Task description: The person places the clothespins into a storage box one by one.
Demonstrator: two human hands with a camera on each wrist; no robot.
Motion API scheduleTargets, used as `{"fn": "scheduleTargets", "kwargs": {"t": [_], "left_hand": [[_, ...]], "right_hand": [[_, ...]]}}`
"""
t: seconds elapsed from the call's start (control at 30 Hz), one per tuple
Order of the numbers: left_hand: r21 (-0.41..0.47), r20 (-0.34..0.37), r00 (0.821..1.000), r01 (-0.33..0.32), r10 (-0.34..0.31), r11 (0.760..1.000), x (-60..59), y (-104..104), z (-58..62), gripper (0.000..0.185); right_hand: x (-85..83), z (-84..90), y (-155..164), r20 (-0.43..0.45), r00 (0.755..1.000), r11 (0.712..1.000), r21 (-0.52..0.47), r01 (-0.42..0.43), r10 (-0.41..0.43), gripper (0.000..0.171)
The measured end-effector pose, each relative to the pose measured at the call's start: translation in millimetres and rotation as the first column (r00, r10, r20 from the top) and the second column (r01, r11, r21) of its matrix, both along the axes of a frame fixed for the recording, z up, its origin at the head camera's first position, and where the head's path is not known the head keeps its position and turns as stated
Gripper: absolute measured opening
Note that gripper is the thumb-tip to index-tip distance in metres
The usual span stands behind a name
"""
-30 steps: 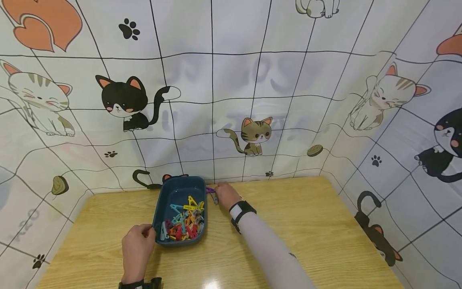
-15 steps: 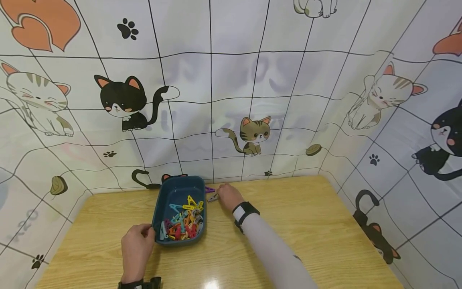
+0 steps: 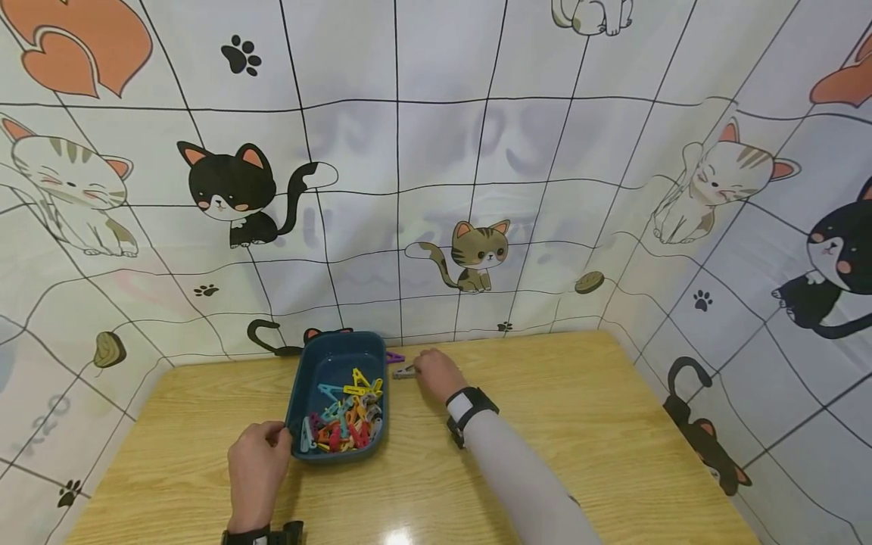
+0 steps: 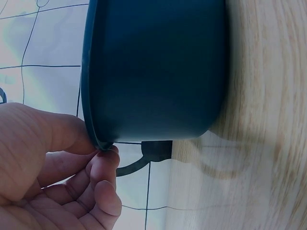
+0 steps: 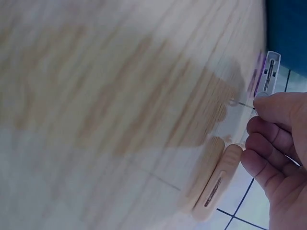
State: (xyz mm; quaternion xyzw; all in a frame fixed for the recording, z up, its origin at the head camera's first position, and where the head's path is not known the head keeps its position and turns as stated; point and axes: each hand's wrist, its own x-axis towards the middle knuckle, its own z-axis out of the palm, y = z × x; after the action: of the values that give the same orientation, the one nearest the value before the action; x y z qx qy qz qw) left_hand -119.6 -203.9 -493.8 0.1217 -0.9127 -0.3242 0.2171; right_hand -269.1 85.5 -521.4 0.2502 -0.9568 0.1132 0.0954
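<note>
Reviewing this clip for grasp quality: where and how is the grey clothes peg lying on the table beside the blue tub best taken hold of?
Probably across its two long sides near the middle, coming from above. The grey peg lies flat on the table, close to the tub on its right, so only the top and narrow edges are free. The right hand is already at its right end; a thumb-and-finger pinch suits its slim shape.
</note>
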Motion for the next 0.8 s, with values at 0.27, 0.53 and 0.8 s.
{"fn": "scheduleTargets", "kwargs": {"t": [0.27,0.53,0.8], "left_hand": [[-0.016,-0.03,1.0,0.007,-0.008,1.0,0.3,0,-0.6,0.014],[-0.018,-0.019,1.0,0.007,-0.007,1.0,0.9,0,0.3,0.014],[-0.018,-0.018,1.0,0.01,-0.01,1.0,1.0,0,0.6,0.014]], "right_hand": [[6.5,-4.0,1,0.075,0.994,0.982,-0.166,0.093,-0.082,0.015],[15.4,-0.4,1,0.098,0.989,0.948,-0.29,0.133,-0.108,0.009],[23.0,4.0,0,0.105,0.987,0.911,-0.381,0.155,-0.125,0.007]]}}
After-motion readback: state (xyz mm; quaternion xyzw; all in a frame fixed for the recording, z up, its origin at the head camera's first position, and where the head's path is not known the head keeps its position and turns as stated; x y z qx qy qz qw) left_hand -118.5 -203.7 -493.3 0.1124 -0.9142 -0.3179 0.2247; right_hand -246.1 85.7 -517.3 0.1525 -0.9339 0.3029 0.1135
